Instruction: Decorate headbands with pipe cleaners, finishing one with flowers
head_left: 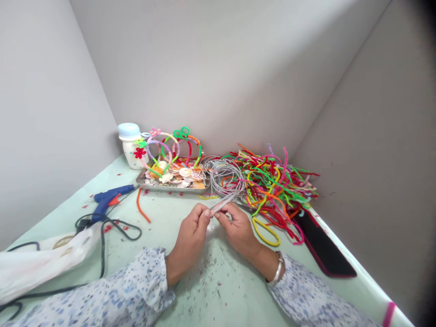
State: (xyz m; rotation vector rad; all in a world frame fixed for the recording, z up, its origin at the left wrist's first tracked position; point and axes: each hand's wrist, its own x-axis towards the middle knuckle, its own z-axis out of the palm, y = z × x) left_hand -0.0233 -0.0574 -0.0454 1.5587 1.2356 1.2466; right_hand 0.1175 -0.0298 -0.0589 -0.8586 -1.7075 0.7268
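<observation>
The left hand (189,234) and the right hand (236,227) were close together, pinching a pale wire strand (222,203) between them above the table (190,268); the strand appeared to lead toward the coil of silver-grey wire (225,178) just beyond, probably kept close so that it could pay out easily. A metal tray (170,190) held seashells (177,175) and pipe-cleaner headbands (163,145) behind the left hand; a heap of colourful pipe cleaners (272,186) lay to the right, and a blue hot glue gun (109,202) rested within easy reach at the left, perhaps placed there for its cord.
</observation>
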